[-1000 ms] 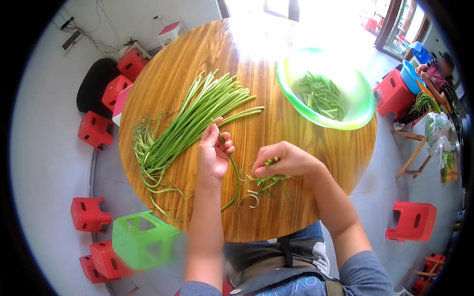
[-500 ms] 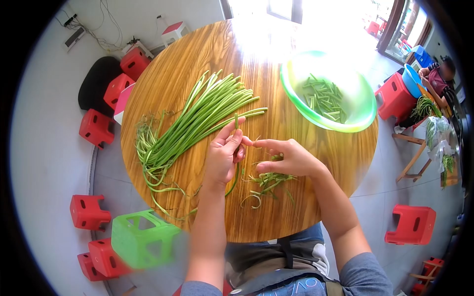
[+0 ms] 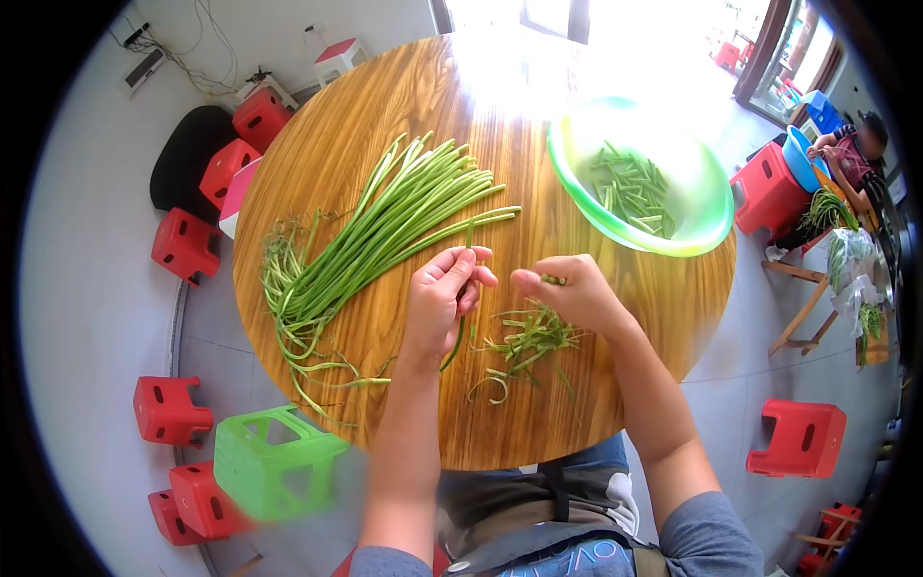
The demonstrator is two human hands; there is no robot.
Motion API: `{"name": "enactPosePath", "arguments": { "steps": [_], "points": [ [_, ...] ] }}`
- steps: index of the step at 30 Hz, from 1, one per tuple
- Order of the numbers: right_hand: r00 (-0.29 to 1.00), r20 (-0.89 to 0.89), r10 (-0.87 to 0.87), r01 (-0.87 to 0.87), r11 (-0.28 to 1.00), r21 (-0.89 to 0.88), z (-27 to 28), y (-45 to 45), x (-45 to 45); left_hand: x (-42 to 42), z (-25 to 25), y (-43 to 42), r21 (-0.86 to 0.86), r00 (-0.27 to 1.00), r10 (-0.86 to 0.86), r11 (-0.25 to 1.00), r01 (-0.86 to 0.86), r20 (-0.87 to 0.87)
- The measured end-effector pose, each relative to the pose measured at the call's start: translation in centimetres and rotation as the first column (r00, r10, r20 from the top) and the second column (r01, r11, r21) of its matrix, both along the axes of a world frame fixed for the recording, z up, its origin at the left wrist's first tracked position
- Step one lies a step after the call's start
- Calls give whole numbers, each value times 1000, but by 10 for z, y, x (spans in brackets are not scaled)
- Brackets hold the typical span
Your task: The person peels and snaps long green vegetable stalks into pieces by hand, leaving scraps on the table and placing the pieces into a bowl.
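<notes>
My left hand (image 3: 448, 293) is closed on a single garlic scape (image 3: 470, 236). Its tip points up above the thumb, and the rest hangs below the palm. Just to the right, apart from it, my right hand (image 3: 574, 290) is curled round short garlic scape pieces (image 3: 553, 280), whose ends show between the fingers. Below that hand lies a small heap of thin trimmings (image 3: 535, 337). A large bundle of long garlic scapes (image 3: 385, 231) lies left of my hands, cut ends away from me. Cut lengths (image 3: 635, 192) rest inside a green-rimmed bowl (image 3: 707, 248) at the back right.
Everything lies on a round wooden table (image 3: 519, 438). Red stools (image 3: 173, 412) and a green stool (image 3: 274, 462) stand around it. At the far right, a person (image 3: 851, 159) works by a blue basin (image 3: 800, 159), near more greens (image 3: 836, 213).
My right hand has drawn away from my left, its stretched index finger now curled in. The scape in my left hand stays upright, its tip slightly farther right.
</notes>
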State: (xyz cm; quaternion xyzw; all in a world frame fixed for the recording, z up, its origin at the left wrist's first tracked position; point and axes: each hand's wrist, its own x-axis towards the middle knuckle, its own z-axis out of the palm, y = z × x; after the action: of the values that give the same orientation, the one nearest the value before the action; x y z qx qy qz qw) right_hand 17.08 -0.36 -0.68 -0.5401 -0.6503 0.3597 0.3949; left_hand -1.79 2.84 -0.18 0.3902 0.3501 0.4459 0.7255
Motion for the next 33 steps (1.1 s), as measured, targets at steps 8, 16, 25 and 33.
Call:
{"name": "enactPosePath", "arguments": {
  "steps": [8,16,25,33],
  "points": [
    [993,95,-73,66,995,75,-3,0,-2,2,1,-1,17,999,6,1000,-5,-52],
    [926,74,-369,357,924,141,5,0,1,3,13,-6,31,986,-101,994,106,-130],
    [868,-484,-112,20,981,-192,10,-2,-6,19,-3,-12,33,914,-301,946,321,-270],
    [934,-314,-172,210,973,92,-5,3,-10,17,-7,-10,7,933,-232,970,243,-274]
  ]
}}
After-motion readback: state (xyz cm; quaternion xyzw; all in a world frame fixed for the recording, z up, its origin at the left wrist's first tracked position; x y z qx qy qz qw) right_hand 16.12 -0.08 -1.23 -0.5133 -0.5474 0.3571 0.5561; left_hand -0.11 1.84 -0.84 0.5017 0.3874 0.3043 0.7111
